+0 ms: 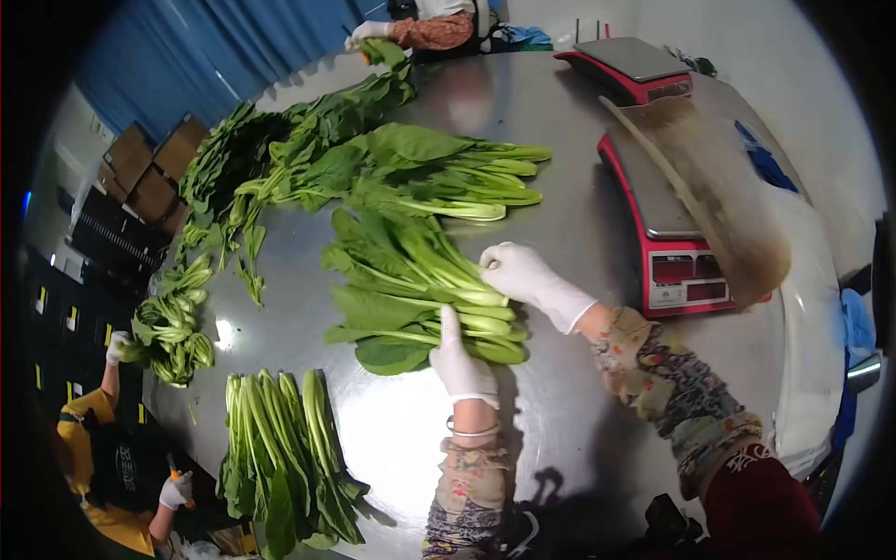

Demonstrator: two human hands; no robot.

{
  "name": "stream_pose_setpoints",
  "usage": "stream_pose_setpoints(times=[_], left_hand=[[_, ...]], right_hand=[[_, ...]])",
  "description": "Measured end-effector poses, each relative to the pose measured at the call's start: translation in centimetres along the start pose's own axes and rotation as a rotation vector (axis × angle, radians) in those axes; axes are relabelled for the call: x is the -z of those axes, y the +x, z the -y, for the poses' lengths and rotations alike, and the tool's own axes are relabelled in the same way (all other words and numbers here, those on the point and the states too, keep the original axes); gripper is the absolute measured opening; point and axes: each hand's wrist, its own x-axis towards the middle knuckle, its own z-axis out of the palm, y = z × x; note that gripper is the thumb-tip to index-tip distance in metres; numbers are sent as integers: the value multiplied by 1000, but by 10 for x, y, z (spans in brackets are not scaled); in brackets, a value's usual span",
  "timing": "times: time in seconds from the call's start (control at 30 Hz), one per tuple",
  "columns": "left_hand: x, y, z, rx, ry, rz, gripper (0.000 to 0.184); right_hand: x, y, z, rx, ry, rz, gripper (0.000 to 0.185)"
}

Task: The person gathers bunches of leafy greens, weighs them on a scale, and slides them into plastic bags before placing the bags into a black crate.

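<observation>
A bunch of choy sum (420, 289) lies on the metal table in front of me, leaves to the left and pale stalk ends to the right. My left hand (462, 367), in a white glove, grips its near side. The thumb lies across the stalks, and the other fingers are hidden below. At the far side of the same bunch, my gloved right hand (523, 278) is closed with its fingertips at the upper stalks. Its fingers hide exactly what they pinch. Another pile of choy sum (448, 173) lies just beyond.
Two red scales (686, 280) (644, 70) stand right, a curved brownish sheet (709, 187) over the nearer one. More greens (285, 457) lie front left, near small bunches (173, 322). Gloved co-workers' hands show at the left (175, 490) and the far edge (369, 35) of the table (560, 392).
</observation>
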Motion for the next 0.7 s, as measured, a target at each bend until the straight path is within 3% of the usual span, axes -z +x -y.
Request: stream_pose_setpoints(times=[0.1,0.13,0.2,0.23,0.3,0.4,0.53,0.6,0.67,0.7], left_hand=[[4,13,-5,59,25,21,40],[8,17,-7,100,-1,33,40],[10,18,-12,186,-47,59,39],[12,-1,-18,220,-38,95,38],[25,-28,-18,149,19,79,40],[27,-98,-14,6,119,139,42],[-38,-183,-12,-139,131,339,43],[-73,-198,-8,-97,349,517,43],[-121,-209,10,-8,321,682,41],[-149,-216,8,45,507,756,40]], right_hand=[[0,-3,18,-122,397,3,52],[0,-10,26,-89,257,148,65],[-9,-31,42,-113,255,159,65],[-15,-46,45,-97,403,189,64],[-21,-77,48,-18,706,242,69],[0,-138,52,18,546,212,67],[70,-202,55,216,662,-160,58],[123,-229,53,235,588,-420,53],[181,-249,45,179,604,-546,50],[202,-254,37,151,800,-557,48]])
